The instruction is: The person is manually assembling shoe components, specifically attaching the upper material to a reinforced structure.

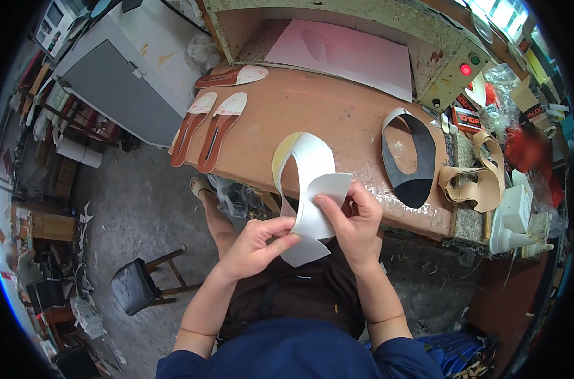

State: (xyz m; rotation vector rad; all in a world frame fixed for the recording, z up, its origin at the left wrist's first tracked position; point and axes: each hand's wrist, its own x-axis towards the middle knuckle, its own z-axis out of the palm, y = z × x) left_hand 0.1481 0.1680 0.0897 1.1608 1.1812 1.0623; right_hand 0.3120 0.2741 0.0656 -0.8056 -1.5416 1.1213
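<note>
Between my two hands is a white, curved shoe upper piece (317, 156) with a pale yellow patch on its far left side. My left hand (256, 245) pinches its near edge between thumb and fingers. With thumb on top and fingers behind, my right hand (358, 222) grips the flap on the right. The piece's far end is at the bench's front edge; its near end hangs over my lap. Right of it on the bench lies a black and grey upper loop (417, 167). Several reddish-brown insoles with white heels, such as one insole (224, 131), lie on the left.
The brown bench (287, 101) spans ahead of me. Behind it a box-like machine (448, 76) with a lit red lamp holds a pink sheet (347, 57). Beige uppers (480, 186) and a white plastic container (513, 211) occupy the right end. A black stool (135, 287) stands at left.
</note>
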